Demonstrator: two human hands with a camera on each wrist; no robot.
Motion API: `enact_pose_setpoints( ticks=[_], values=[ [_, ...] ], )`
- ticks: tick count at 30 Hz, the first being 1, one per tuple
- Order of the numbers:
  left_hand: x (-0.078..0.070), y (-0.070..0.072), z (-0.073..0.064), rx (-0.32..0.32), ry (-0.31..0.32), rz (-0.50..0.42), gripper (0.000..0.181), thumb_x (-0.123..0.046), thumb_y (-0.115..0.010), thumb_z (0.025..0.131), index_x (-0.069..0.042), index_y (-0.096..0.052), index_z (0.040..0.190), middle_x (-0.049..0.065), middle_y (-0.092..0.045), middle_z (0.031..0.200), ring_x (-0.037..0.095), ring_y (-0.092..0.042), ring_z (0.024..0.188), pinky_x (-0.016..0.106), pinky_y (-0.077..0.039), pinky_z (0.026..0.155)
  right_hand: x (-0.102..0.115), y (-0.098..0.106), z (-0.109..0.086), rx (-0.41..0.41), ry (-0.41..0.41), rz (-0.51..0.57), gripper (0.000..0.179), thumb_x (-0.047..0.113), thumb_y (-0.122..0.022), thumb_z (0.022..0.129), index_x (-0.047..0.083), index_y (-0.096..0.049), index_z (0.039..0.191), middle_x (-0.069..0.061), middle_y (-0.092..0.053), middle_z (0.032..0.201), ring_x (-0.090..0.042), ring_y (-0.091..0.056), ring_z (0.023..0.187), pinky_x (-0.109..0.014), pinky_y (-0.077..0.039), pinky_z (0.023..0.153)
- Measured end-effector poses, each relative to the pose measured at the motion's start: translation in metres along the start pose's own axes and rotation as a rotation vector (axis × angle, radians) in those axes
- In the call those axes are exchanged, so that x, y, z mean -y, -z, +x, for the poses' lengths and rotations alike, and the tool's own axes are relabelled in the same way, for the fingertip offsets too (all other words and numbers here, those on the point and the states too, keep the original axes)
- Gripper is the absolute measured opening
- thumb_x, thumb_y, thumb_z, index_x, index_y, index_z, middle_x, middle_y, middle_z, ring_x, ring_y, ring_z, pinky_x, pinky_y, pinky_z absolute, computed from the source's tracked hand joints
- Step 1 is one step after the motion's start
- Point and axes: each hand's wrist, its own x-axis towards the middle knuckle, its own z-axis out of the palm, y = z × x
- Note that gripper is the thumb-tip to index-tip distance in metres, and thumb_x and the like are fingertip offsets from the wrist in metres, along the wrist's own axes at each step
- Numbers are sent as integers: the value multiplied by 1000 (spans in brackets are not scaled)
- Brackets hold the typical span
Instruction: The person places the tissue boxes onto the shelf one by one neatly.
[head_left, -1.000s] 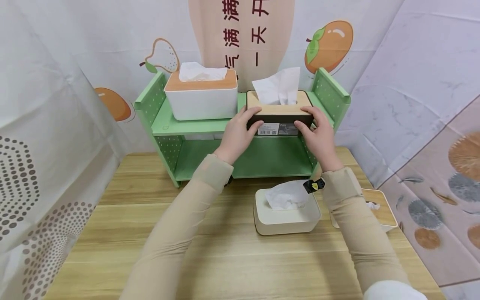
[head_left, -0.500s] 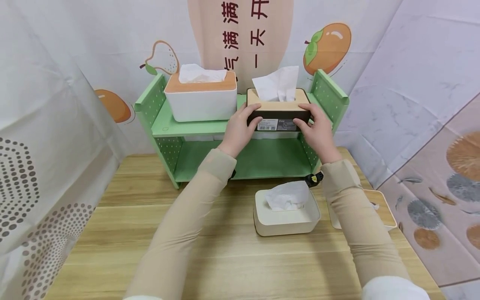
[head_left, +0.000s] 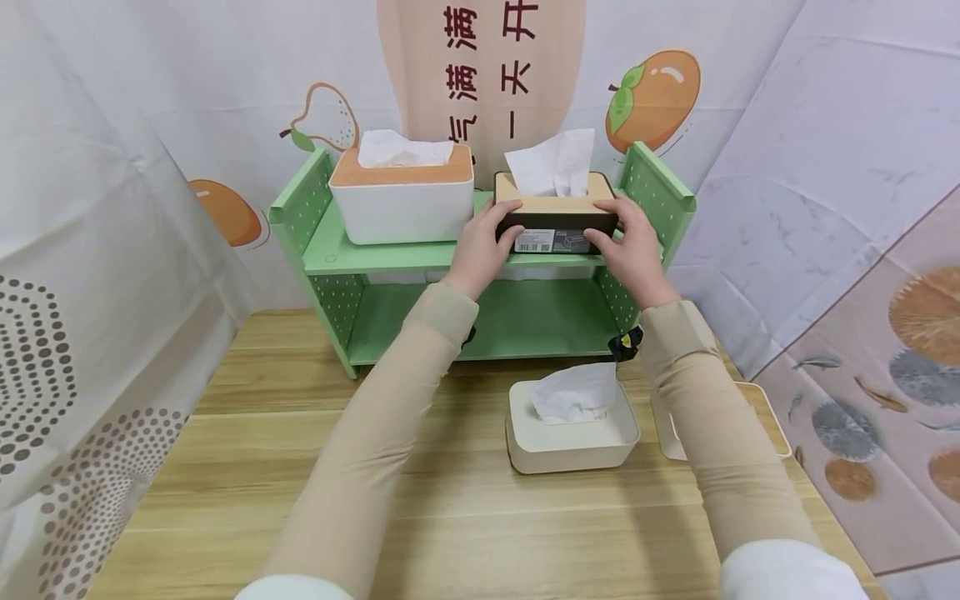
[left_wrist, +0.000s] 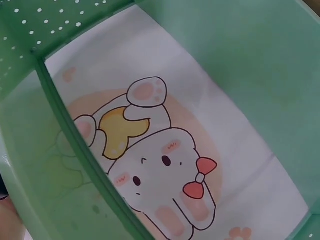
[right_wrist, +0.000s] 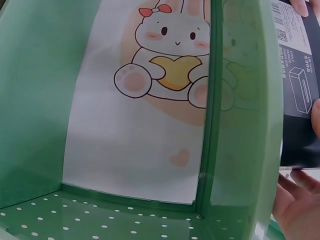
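Note:
A black tissue box [head_left: 558, 223] with a pale wooden lid and a white tissue sticking up is at the right of the green rack's upper shelf [head_left: 390, 257]. My left hand [head_left: 483, 250] grips its left front corner, fingers on the lid and thumb on the front. On the right front corner, my right hand [head_left: 628, 250] holds it the same way. The right wrist view catches the labelled front of the black box [right_wrist: 298, 90] at the shelf edge, with parts of the fingers around it. In the left wrist view only a sliver of a hand [left_wrist: 11, 220] shows.
Left of the black box stands a white tissue box [head_left: 408, 208] with a brown wooden lid. A cream tissue box [head_left: 573, 450] sits on the table below the rack. Behind my right forearm, another wood-lidded box [head_left: 767, 417] is partly hidden. The rack's right side panel [head_left: 663, 196] rises beside my right hand.
Both hands have pushed the black tissue box slightly back, away from me, onto the upper shelf. The other boxes have stayed where they were.

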Motion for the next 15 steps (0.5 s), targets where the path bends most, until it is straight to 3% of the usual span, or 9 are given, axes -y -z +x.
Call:
enact_pose_setpoints(
  ticks=[8, 15],
  values=[
    [-1, -1, 12, 41, 33, 29, 40, -22, -51, 98, -17, -47, 138, 10, -40, 149, 25, -25, 143, 38, -29, 114, -2, 1, 12, 18, -14, -24, 41, 11, -64, 90, 1, -54, 129, -18, -39, 146, -30, -33, 137, -45, -38, 106],
    [-4, -4, 13, 26, 50, 52, 40, -20, -50, 98, -17, -47, 138, 18, -35, 150, 30, -29, 141, 40, -33, 111, -1, -2, 16, 24, -38, -51, 41, 11, -64, 91, 2, -54, 129, -17, -44, 141, -32, -42, 129, -44, -39, 105]
  ],
)
